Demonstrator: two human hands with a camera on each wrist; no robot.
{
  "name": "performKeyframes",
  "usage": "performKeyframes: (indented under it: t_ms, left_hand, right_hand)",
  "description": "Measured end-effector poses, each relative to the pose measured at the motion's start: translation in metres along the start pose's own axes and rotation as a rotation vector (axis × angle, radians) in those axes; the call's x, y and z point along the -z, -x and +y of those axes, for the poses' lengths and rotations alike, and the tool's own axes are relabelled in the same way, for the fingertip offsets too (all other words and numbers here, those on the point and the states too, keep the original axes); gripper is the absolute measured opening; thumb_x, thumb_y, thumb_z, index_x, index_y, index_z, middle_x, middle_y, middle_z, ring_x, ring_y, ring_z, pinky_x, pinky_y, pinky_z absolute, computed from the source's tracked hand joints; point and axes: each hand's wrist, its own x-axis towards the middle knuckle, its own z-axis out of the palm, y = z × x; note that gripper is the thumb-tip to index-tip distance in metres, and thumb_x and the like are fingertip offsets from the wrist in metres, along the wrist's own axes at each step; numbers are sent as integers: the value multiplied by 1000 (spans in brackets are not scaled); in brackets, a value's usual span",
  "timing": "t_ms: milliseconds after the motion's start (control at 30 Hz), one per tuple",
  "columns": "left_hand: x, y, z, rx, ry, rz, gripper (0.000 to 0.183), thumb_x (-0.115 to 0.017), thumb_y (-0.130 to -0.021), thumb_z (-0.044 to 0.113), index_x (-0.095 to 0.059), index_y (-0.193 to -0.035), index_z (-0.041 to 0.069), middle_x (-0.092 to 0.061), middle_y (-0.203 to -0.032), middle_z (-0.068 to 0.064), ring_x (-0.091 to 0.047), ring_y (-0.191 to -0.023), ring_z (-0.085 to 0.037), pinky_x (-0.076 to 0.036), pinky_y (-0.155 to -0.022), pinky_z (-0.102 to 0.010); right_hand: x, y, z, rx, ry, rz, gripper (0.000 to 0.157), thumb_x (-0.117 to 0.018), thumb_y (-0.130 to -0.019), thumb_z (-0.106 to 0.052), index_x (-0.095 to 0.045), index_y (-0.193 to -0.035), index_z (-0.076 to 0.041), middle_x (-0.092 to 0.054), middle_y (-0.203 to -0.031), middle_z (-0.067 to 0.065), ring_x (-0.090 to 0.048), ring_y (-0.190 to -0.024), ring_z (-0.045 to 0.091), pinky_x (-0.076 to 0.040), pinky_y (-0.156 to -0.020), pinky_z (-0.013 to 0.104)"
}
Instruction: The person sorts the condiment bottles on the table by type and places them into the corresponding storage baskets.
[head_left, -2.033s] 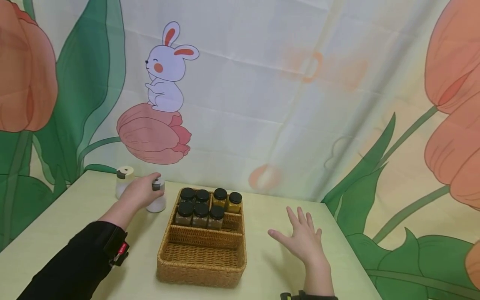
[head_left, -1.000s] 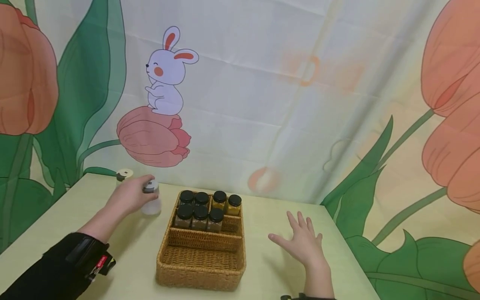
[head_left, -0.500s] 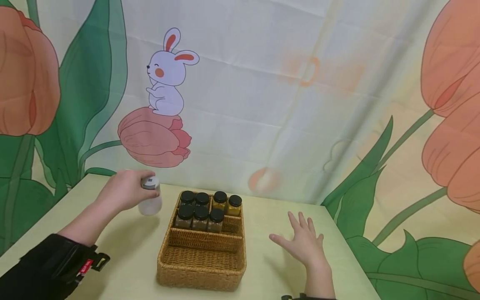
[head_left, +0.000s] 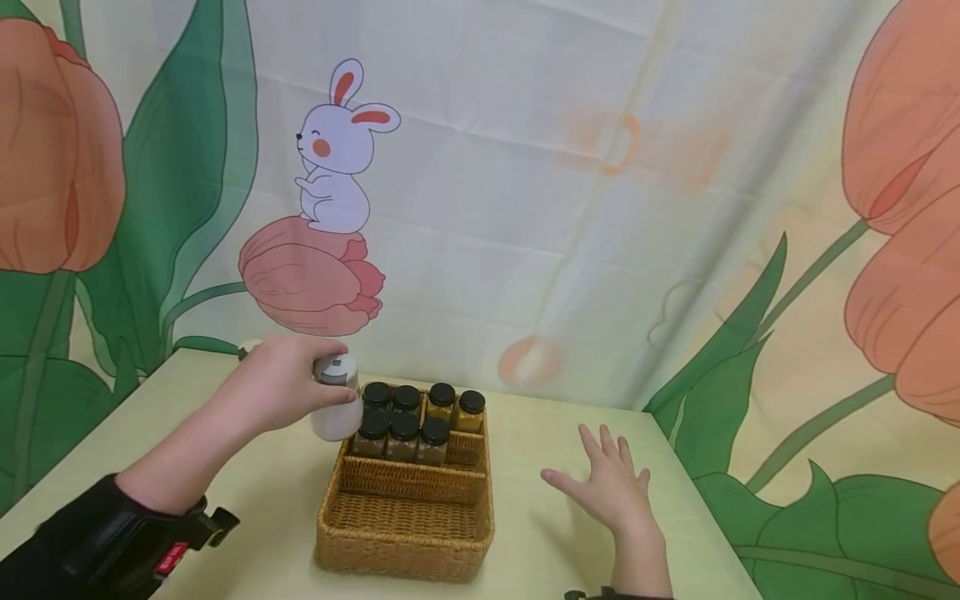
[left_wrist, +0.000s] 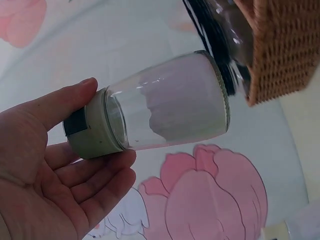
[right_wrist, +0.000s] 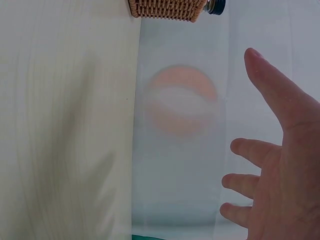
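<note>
My left hand pinches a clear glass seasoning jar by its pale cap, thumb on one side and fingers on the other. White contents fill part of the jar, seen in the left wrist view. It is raised off the table at the back left corner of the wicker basket. Inside that basket, black-capped spice jars stand in the rear compartments. A second pale-capped jar is mostly hidden behind my left hand in the head view. My right hand hovers right of the basket, fingers spread, holding nothing.
The basket's wide front compartment has low woven walls. Beside the front spice jars, a gap shows in the middle row. A pale yellow table ends at a hanging cloth backdrop printed with tulips and a rabbit.
My left hand first held the jar low at the left, then lifted it and carried it right toward the basket. The right hand stays nearly still.
</note>
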Motion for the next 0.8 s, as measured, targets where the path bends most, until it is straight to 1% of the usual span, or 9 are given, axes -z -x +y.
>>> performKeyframes:
  t_ms: [167, 300, 400, 567, 800]
  left_hand:
    - [-9, 4, 18, -41, 7, -32, 45, -83, -72, 35, -69, -110, 15, -67, -87, 4, -59, -75, -12, -53, -59, -33]
    - [-18, 9, 30, -76, 17, -70, 35, -83, -70, 37, -69, -97, 18, -63, -78, 10, -55, -68, -9, -50, -57, -30]
    - [-25, 13, 38, -79, 31, -101, 32, -83, -70, 37, -68, -93, 21, -60, -74, 13, -53, -66, -7, -48, -56, -28]
    - [-37, 20, 50, -64, 75, -148, 38, -84, -69, 35, -69, -99, 19, -61, -76, 13, -54, -67, -5, -50, -56, -26]
    - [-61, 26, 58, -74, 88, -175, 39, -84, -68, 33, -69, -100, 17, -61, -77, 14, -54, -68, -3, -50, -57, -25]
  right_hand:
    - [0, 0, 0, 3, 3, 3, 109, -51, -70, -85, -24, -152, -19, -11, -156, 19, 1, -137, 44, -5, -92, 83]
    - [0, 0, 0, 1, -1, -5, 109, -51, -70, -85, -23, -153, -19, -10, -156, 19, 2, -137, 43, -3, -92, 83]
    - [1, 0, -1, 2, -1, -6, 109, -51, -70, -85, -23, -153, -19, -9, -156, 19, 2, -137, 43, -3, -92, 83]
    - [2, -1, -2, 10, -1, 3, 109, -51, -71, -85, -24, -152, -18, -10, -156, 20, 1, -137, 44, -4, -92, 83]
    - [1, 0, -1, 0, 3, -7, 108, -52, -72, -84, -24, -153, -18, -10, -155, 20, 2, -137, 45, -4, -91, 83]
